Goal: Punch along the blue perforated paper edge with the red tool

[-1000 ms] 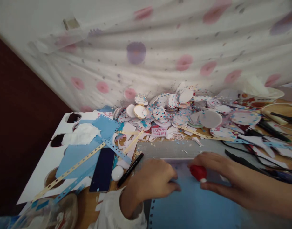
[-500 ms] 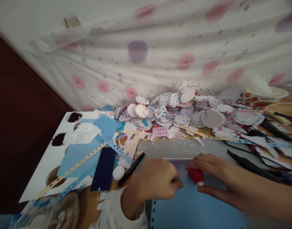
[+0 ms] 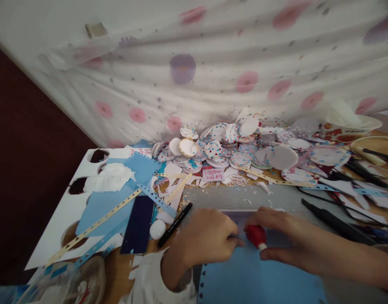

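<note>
A sheet of blue paper (image 3: 253,278) lies in front of me, with small heart-shaped holes along its left edge. My right hand (image 3: 291,232) holds a small red paper punch (image 3: 256,235) with a white end between thumb and fingers, over the upper part of the sheet. Close to its left, my left hand (image 3: 206,234) is curled closed over the sheet's upper left part. Its fingertips are tucked together, and what they hold, if anything, is hidden. A grey board (image 3: 219,197) shows beyond the sheet.
Decorated paper discs (image 3: 241,158) are heaped along the curtain. On the left lie a phone (image 3: 138,226), a black pen (image 3: 175,225), a white round lid (image 3: 157,229) and punched strips (image 3: 95,230). A black-handled tool (image 3: 333,221) and cords lie on the right.
My right hand and the red punch have shifted slightly left, towards my left hand. My left hand has barely moved.
</note>
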{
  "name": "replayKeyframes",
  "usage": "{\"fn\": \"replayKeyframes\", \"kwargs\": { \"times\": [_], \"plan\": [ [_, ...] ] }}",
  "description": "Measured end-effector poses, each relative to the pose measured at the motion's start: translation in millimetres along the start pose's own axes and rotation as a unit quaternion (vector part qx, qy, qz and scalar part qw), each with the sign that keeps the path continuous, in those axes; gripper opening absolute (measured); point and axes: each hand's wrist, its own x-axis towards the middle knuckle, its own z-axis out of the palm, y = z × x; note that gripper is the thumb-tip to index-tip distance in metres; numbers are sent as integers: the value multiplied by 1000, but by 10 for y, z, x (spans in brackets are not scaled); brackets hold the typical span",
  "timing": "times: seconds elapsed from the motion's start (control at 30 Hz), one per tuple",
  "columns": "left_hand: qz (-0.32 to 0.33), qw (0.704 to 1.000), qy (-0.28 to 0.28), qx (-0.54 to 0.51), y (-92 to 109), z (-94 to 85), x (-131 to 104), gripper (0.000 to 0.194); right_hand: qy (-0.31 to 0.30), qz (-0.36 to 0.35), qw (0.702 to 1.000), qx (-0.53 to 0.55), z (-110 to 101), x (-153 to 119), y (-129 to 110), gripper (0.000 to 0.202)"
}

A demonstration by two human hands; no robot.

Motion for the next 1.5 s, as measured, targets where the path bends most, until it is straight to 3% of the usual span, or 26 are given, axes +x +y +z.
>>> {"fn": "replayKeyframes", "kwargs": {
  "times": [0.1,0.3,0.37,0.5,0.57,0.7,1.03,1.37,1.5],
  "plan": [
    [2,1000,-1,1,-10,9,22,22,14,-1,1000,-3,31,1,-36,3],
    [-13,1000,-13,-14,-43,21,56,23,57,-19,998,-27,80,36,-26,12],
    [-37,999,21,0,-11,37,29,26,60,-19,997,-37,73,48,-21,11],
    [-40,989,144,11,99,111,-5,67,70,-32,995,-55,81,87,-35,5],
    [-23,989,148,-5,131,159,30,77,61,-42,995,-66,101,118,-54,2],
    [-7,994,113,4,119,221,150,68,45,-45,995,-83,129,162,-92,12],
    [46,993,109,-25,22,211,246,50,80,-60,992,-74,215,121,19,16],
    [-18,995,82,-55,32,215,188,58,53,-42,996,-55,147,137,13,4],
    [-20,999,47,-15,24,190,127,30,29,-26,998,-46,90,71,35,8]
  ]
}}
